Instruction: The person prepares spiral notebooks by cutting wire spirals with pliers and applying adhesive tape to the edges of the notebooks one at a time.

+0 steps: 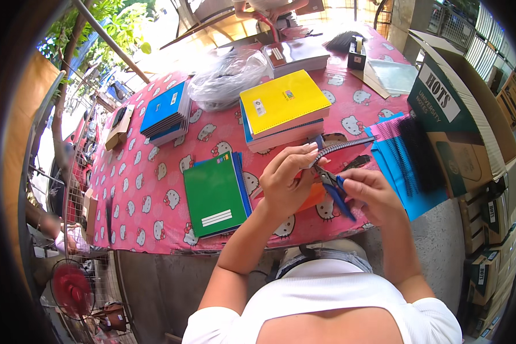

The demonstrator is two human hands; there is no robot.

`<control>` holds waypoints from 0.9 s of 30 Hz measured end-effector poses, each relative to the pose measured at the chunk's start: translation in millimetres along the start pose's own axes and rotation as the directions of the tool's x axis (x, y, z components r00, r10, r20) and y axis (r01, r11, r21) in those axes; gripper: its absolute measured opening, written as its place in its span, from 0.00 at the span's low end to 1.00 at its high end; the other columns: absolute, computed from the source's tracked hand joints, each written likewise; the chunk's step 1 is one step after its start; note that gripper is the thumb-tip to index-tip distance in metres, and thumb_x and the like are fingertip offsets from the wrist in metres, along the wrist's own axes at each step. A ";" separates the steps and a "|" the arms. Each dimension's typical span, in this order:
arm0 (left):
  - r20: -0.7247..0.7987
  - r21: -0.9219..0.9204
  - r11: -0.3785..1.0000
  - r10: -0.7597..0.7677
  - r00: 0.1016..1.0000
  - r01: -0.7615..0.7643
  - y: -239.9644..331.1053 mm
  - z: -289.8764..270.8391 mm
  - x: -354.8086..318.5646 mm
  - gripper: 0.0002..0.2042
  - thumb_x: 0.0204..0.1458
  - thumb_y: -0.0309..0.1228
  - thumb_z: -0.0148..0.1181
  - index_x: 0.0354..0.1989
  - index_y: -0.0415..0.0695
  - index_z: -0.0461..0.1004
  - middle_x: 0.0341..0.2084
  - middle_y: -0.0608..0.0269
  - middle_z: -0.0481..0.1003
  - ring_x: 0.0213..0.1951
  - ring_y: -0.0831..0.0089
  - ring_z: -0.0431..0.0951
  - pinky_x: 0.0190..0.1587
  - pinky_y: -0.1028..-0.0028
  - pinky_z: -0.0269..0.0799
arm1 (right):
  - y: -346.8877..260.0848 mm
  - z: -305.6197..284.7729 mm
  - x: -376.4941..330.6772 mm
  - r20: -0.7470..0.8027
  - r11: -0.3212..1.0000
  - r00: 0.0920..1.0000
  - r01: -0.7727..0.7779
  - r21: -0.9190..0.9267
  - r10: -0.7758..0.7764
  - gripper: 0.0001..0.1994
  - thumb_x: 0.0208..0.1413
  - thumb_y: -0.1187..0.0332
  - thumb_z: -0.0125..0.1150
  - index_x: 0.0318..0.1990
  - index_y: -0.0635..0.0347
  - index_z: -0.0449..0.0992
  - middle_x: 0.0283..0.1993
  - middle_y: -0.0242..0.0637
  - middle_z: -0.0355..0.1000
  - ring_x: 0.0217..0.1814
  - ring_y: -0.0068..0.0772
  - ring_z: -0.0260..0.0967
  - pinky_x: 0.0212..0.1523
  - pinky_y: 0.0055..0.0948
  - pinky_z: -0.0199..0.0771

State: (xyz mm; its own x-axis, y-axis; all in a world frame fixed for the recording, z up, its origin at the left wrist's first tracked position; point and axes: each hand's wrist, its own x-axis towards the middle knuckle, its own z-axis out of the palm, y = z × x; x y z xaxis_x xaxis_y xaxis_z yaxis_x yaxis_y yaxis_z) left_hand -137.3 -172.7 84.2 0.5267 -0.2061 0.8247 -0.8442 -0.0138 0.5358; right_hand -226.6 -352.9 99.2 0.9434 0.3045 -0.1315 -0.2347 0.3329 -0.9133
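Between both grips: left hand [286, 183] pinching spiral coil [341, 147] | right hand [372, 192] squeezing pliers [333, 186] | risk: coil slipping, pliers nicking fingers.

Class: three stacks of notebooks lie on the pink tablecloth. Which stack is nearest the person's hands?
The green-topped stack, just beside the left hand; the yellow-topped and blue-topped stacks lie farther back.

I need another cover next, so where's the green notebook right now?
In the head view, the green notebook lies flat on the pink tablecloth, just left of the left hand and below the yellow-topped notebook stack.
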 end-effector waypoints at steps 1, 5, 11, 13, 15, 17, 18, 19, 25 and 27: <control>0.005 -0.034 0.999 -0.008 1.000 0.008 -0.2 -1.2 -2.1 0.09 0.41 0.11 0.63 0.31 0.33 0.74 0.36 0.50 0.77 0.38 0.68 0.80 0.39 0.74 0.80 | 3.2 -6.7 3.6 0.151 0.948 0.982 -0.154 0.279 0.115 0.18 0.57 0.65 0.60 0.53 0.64 0.69 0.38 0.32 0.74 0.41 0.22 0.70 0.38 0.21 0.70; -0.056 0.103 0.995 0.020 0.998 -0.014 -7.9 -20.9 1.9 0.08 0.44 0.13 0.62 0.31 0.37 0.75 0.36 0.53 0.77 0.36 0.72 0.80 0.37 0.77 0.78 | 34.7 13.0 4.5 -0.072 0.972 0.971 0.223 -0.078 -0.228 0.19 0.56 0.68 0.62 0.53 0.64 0.68 0.44 0.36 0.72 0.47 0.21 0.69 0.37 0.20 0.72; -0.497 0.193 0.967 0.241 0.833 -0.165 -2.6 -133.6 28.8 0.05 0.52 0.19 0.58 0.36 0.37 0.70 0.29 0.53 0.74 0.29 0.71 0.75 0.30 0.74 0.74 | 175.9 -129.9 -17.5 -0.247 0.183 0.781 -0.171 -0.968 -0.574 0.20 0.43 0.64 0.70 0.44 0.61 0.73 0.48 0.45 0.70 0.52 0.52 0.66 0.55 0.44 0.62; -0.458 0.255 0.931 0.353 0.816 -0.260 25.8 -177.9 30.3 0.04 0.52 0.19 0.56 0.32 0.35 0.67 0.27 0.52 0.72 0.24 0.73 0.72 0.29 0.75 0.72 | 148.1 -107.4 -5.1 -0.171 0.027 0.802 -0.190 -0.981 -0.573 0.20 0.40 0.62 0.71 0.41 0.59 0.74 0.49 0.46 0.69 0.54 0.51 0.65 0.57 0.44 0.60; -0.293 0.490 0.788 0.552 0.780 -0.373 43.4 -211.1 40.9 0.03 0.50 0.20 0.55 0.27 0.36 0.68 0.18 0.58 0.70 0.19 0.75 0.68 0.24 0.75 0.69 | 116.7 -97.4 21.9 -0.144 0.095 0.771 -0.108 -0.990 -0.621 0.18 0.39 0.63 0.72 0.39 0.57 0.76 0.53 0.46 0.67 0.57 0.50 0.62 0.59 0.43 0.59; -0.119 0.682 0.637 0.582 0.805 -0.360 44.0 -220.0 59.2 0.06 0.48 0.21 0.57 0.22 0.40 0.68 0.12 0.65 0.66 0.15 0.77 0.65 0.19 0.76 0.63 | 84.8 -88.7 75.1 -0.105 0.258 0.733 0.098 -0.961 -0.672 0.17 0.40 0.65 0.71 0.39 0.57 0.76 0.54 0.46 0.66 0.59 0.50 0.60 0.60 0.43 0.58; -0.054 0.747 0.582 0.534 0.844 -0.322 36.5 -214.1 71.0 0.08 0.48 0.22 0.58 0.19 0.43 0.68 0.10 0.68 0.63 0.14 0.77 0.64 0.17 0.76 0.59 | 68.3 -84.1 102.2 -0.093 0.326 0.712 0.198 -0.924 -0.696 0.16 0.40 0.65 0.71 0.39 0.57 0.76 0.55 0.45 0.66 0.60 0.49 0.59 0.61 0.43 0.57; 0.041 0.749 0.566 0.480 0.876 -0.345 24.4 -211.2 79.3 0.10 0.47 0.23 0.60 0.18 0.45 0.67 0.09 0.68 0.62 0.12 0.76 0.62 0.16 0.75 0.56 | 60.4 -81.1 133.7 -0.004 0.263 0.730 0.242 -0.934 -0.683 0.16 0.40 0.67 0.70 0.40 0.57 0.76 0.55 0.45 0.65 0.61 0.49 0.58 0.60 0.43 0.57; 0.125 0.905 0.412 -0.024 0.992 -0.105 -105.0 -199.2 25.4 0.11 0.47 0.39 0.64 0.33 0.47 0.74 0.35 0.62 0.73 0.45 0.67 0.72 0.54 0.48 0.60 | 57.1 -10.1 277.8 0.514 -0.219 0.782 0.465 -0.858 -0.354 0.17 0.42 0.72 0.62 0.44 0.52 0.77 0.58 0.45 0.61 0.59 0.49 0.59 0.58 0.43 0.60; 0.007 0.899 0.419 -0.306 0.952 0.129 -127.0 -185.7 -21.4 0.20 0.46 0.46 0.63 0.45 0.50 0.72 0.50 0.61 0.68 0.60 0.64 0.60 0.62 0.34 0.30 | 62.9 4.7 299.8 0.554 -0.286 0.794 0.486 -0.826 -0.252 0.17 0.44 0.72 0.60 0.45 0.51 0.77 0.60 0.45 0.59 0.59 0.50 0.59 0.58 0.43 0.59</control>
State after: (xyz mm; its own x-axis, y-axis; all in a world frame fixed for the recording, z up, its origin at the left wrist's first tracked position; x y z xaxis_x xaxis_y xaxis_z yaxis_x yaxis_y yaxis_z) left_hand -23.0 15.1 32.2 0.7594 -0.1986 0.6196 -0.3753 -0.9116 0.1678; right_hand 40.4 -236.4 4.2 0.6779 0.6522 0.3392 0.7190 -0.6843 -0.1214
